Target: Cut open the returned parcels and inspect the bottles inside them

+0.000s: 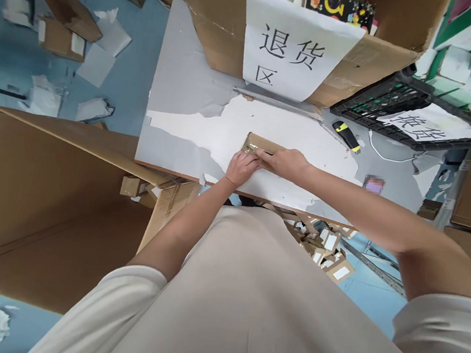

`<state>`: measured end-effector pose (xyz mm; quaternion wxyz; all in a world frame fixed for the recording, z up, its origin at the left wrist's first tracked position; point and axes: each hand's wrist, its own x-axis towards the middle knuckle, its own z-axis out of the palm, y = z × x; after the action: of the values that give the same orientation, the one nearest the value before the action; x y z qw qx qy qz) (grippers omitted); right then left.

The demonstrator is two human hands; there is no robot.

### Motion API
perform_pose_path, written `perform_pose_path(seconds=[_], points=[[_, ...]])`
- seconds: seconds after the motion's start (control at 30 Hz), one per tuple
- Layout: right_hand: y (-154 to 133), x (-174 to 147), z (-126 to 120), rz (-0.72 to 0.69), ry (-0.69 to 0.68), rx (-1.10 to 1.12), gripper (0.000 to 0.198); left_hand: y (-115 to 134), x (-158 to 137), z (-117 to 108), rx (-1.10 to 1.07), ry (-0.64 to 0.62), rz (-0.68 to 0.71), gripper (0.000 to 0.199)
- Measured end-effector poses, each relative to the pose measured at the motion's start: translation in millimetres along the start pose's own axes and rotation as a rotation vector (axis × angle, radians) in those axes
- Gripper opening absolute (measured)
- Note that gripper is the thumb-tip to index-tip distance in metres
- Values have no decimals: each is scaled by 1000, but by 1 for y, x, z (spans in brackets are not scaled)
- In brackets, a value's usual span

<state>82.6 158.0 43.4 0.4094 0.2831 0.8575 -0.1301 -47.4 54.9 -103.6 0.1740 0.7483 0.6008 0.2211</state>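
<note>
A small brown cardboard box (264,142) with shiny clear tape on its end lies on the worktable (205,139). My left hand (242,168) is closed around its near left end, fingers curled against the taped part. From the right, my right hand (288,164) grips the near side, with its index finger stretched along the tape towards the left hand. The two hands touch or nearly touch. My fingers hide the box's near side. A black and yellow utility knife (347,136) rests on the table to the right, apart from both hands.
A large carton (218,23) with a paper sign stands at the table's back. Right of it is a black crate (398,104) of green and white boxes. A big open carton (59,208) sits left. Small parcels (329,248) lie below the table; paper scraps (98,64) litter the floor.
</note>
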Motion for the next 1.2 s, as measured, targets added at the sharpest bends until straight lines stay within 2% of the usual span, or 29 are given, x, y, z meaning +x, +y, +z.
perform_pose_path(seconds=[0.2,0.37,0.53,0.73,0.9,1.0,1.07,1.13,1.2], points=[[3,1,1,12,-26,-12,57,1,1,1,-9,31,9,34],[16,-17,12,3,-46,-26,60,2,1,1,-3,56,29,31],[25,-36,25,86,-102,-69,70,0,0,0,20,67,38,30],[50,-66,50,193,-139,-43,77,-1,-1,0,26,63,29,32],[60,-87,73,259,-119,14,73,-2,-1,1,-1,14,-7,33],[71,-113,99,295,-116,40,69,-1,-1,-2,6,-5,-25,33],[81,-139,123,405,-150,83,63,0,-1,-7,24,-6,-44,32],[85,-160,145,459,-36,215,58,3,2,-15,47,-11,-70,30],[78,-164,160,540,145,384,60,7,6,-24,80,-32,-96,27]])
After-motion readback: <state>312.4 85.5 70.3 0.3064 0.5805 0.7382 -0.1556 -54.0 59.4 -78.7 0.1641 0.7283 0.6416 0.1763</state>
